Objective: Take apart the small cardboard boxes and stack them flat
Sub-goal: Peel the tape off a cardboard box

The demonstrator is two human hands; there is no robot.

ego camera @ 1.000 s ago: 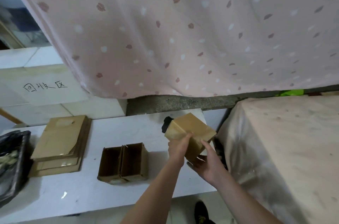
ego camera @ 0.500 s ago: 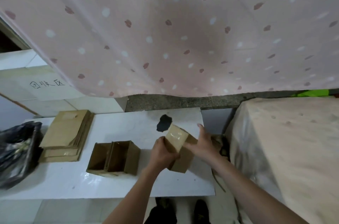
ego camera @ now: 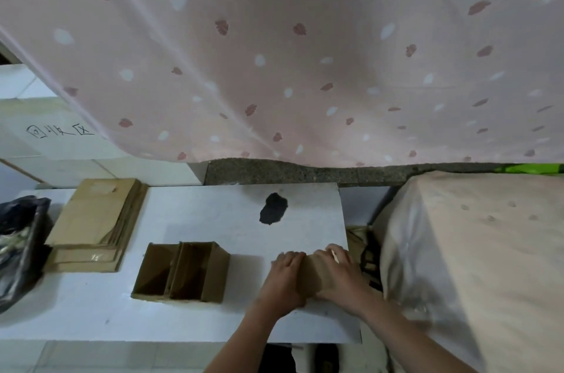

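Item: small cardboard box (ego camera: 308, 273), brown, lying on the right end of the white worktop (ego camera: 198, 220), near its front edge. Both hands sit on it, side by side. The left hand (ego camera: 285, 276) covers its left part and the right hand (ego camera: 337, 273) its right part. The fingers (ego camera: 293, 258) lie fairly straight, palms down, pressing rather than gripping.

Step in hand, as judged: flattening. The box looks collapsed or nearly so under the palms.

Next move, as judged: lift the flattened piece and carry it left across the worktop to the stack of flat cardboard (ego camera: 91, 220) at the far left end, laying it square on top. Its creases may spring back, so a firm press first would help.

Also waiting: 2 open cardboard boxes (ego camera: 183, 273), standing touching each other, mouths up, between the stack and the hands. Neither is taken apart.

Other entries: a dark blotch (ego camera: 273, 208) on the worktop behind the hands; a black plastic bag (ego camera: 18, 247) at the left edge; a pink spotted curtain (ego camera: 305, 52) hanging behind; a cloth-covered block (ego camera: 473, 250) just right of the worktop.

Hidden or unclear:
- Most of the pressed box lies under the hands; only a strip between them shows. Whether its flaps are fully undone cannot be told.
- A thin pale sliver at the right hand's knuckles is too small to identify.
- The bag's contents are blurred and cut off by the frame.
- The count of sheets in the stack cannot be read.
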